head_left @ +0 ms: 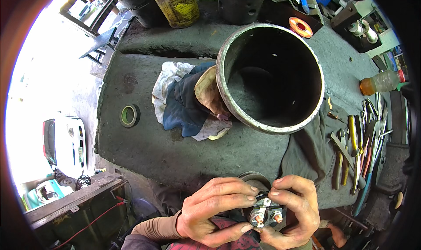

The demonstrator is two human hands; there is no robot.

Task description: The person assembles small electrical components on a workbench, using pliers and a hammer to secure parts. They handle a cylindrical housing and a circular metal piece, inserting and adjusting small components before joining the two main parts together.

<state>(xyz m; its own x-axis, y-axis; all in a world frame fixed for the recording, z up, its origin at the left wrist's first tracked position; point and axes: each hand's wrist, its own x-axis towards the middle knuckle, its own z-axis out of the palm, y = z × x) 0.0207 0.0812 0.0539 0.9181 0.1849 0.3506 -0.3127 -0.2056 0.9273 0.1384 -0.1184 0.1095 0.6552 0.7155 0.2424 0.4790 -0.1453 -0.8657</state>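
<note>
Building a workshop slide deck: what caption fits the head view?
Both hands, left hand and right hand, grip a small metal part with two threaded studs beside a large steel ring.

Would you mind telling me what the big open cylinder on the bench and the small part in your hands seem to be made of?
Cylinder: likely metal, dull grey, with a worn, pale-speckled rim. Small part held by left hand and right hand: metal, apparently, with silvery nuts and coppery stud ends.

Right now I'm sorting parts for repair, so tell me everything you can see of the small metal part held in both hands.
The small metal part is a dark, grimy body with two threaded studs carrying nuts, copper-tinted at the tips. It sits low in the picture, below the workbench edge, pinched between the left hand and right hand. Its underside is hidden.
</note>
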